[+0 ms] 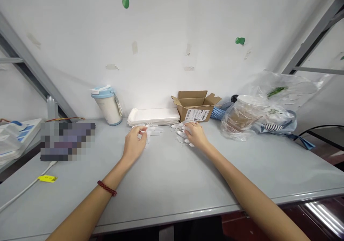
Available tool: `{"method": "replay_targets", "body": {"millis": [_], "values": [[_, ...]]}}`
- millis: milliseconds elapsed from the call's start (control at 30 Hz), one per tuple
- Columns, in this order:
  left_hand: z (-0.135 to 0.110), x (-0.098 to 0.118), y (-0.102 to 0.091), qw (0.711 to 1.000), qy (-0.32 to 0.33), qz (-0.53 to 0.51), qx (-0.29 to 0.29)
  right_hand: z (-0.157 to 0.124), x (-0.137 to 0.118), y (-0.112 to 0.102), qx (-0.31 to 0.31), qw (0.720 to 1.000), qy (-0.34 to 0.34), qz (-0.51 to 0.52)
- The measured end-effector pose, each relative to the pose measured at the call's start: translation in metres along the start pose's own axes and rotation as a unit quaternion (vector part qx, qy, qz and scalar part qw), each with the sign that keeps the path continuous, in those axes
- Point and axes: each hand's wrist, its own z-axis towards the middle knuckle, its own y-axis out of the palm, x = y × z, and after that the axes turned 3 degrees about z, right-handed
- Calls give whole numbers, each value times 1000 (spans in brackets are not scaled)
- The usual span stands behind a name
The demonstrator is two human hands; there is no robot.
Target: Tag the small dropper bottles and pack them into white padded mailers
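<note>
My left hand [135, 142], with a dark red bracelet on its wrist, is over a loose pile of small, thin white pieces with strings [156, 131]. Its fingers are curved, with a gap between thumb and forefinger, and it touches or hovers just above the pile. On the other side, my right hand [197, 135] has its fingers bent down onto a second pile of the same white pieces [182, 133]. Its fingertips seem closed on some of them, partly hidden. A stack of flat white sheets [154, 115] lies right behind the left pile.
Behind the right pile stands an open cardboard box [194, 106]. A white and blue tumbler [108, 106] is at the back left, near a pixelated dark object [68, 140] and a white cable [27, 189]. Plastic bags [242, 117] crowd the right of the grey table [172, 183].
</note>
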Motion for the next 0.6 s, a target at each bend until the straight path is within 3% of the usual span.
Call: {"method": "replay_targets", "body": {"millis": [200,367,600], "values": [[-2,3,-1,1000,12,-11,2,0,4,7,61,991,-56,106],[-4,5,-1,999,37,-34,-12,-11,-21,0,100,966,-173,166],[-8,9,-3,969,57,-100,-220,-31,-53,-3,66,946,-241,206]]}}
